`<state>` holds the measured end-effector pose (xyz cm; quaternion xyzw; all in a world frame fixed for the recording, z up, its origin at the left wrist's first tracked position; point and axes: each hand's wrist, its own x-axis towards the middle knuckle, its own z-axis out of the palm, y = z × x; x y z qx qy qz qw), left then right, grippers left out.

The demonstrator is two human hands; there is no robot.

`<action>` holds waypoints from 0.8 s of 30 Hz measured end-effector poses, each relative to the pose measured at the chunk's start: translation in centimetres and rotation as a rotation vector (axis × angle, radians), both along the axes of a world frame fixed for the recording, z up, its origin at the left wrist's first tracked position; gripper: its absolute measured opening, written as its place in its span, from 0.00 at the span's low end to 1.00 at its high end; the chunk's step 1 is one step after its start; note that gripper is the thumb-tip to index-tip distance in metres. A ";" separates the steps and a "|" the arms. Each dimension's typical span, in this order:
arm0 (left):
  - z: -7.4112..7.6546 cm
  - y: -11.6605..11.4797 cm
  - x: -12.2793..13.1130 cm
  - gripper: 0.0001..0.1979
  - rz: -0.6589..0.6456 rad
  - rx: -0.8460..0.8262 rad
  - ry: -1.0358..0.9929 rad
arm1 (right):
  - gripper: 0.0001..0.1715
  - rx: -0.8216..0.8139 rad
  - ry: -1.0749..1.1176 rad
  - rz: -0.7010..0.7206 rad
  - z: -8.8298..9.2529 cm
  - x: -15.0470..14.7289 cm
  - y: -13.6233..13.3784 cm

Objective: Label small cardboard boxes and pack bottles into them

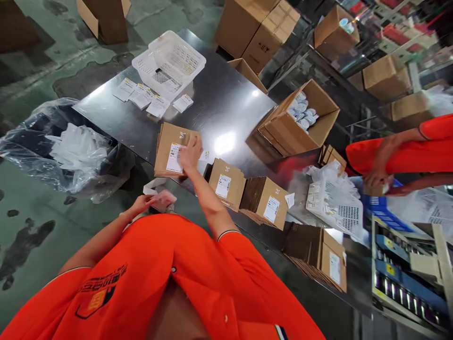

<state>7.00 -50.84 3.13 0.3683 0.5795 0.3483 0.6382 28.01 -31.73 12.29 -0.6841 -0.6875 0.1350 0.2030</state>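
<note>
My right hand rests on a flattened cardboard box at the table's near edge. Its fingers lie across the right side of a white printed label stuck on the cardboard, and nothing shows gripped in them. Low in front of my body, my left hand is closed, pinching a thin pale pink sheet. To the right of my right hand stand stacks of folded cardboard boxes, their fronts bearing similar labels. Several label slips lie on the metal table beyond the cardboard.
A white basket stands on the metal table. At left is a plastic-lined bin of white scraps. Further right are an open carton of white round items, another basket and a co-worker's hands.
</note>
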 end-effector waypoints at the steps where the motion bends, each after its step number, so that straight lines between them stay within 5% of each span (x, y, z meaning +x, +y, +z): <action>1: 0.3 -0.2 -0.7 0.25 0.002 0.011 0.026 | 0.41 -0.012 -0.028 0.090 -0.1 -0.6 -1.1; 3: 1.6 0.4 -1.3 0.21 0.011 0.060 0.088 | 0.42 -0.073 -0.076 0.272 -0.3 -1.6 -2.6; 5: 3.3 2.3 -1.0 0.18 0.038 0.148 0.196 | 0.40 -0.131 -0.109 0.310 -0.4 -1.4 -3.2; 11: 6.3 8.3 1.8 0.30 0.020 0.242 0.467 | 0.32 -0.132 -0.003 -0.272 -1.6 4.2 -1.3; 16: 6.0 6.8 4.0 0.29 -0.082 0.284 0.303 | 0.19 -0.189 0.219 -0.462 -2.2 10.1 -3.1; 21: 5.1 4.1 2.9 0.23 -0.136 0.344 0.073 | 0.24 -0.145 0.155 -0.719 0.4 20.1 -8.9; 24: 5.3 2.9 2.4 0.27 -0.179 0.240 -0.054 | 0.25 -0.170 -0.003 -0.806 1.8 22.3 -11.8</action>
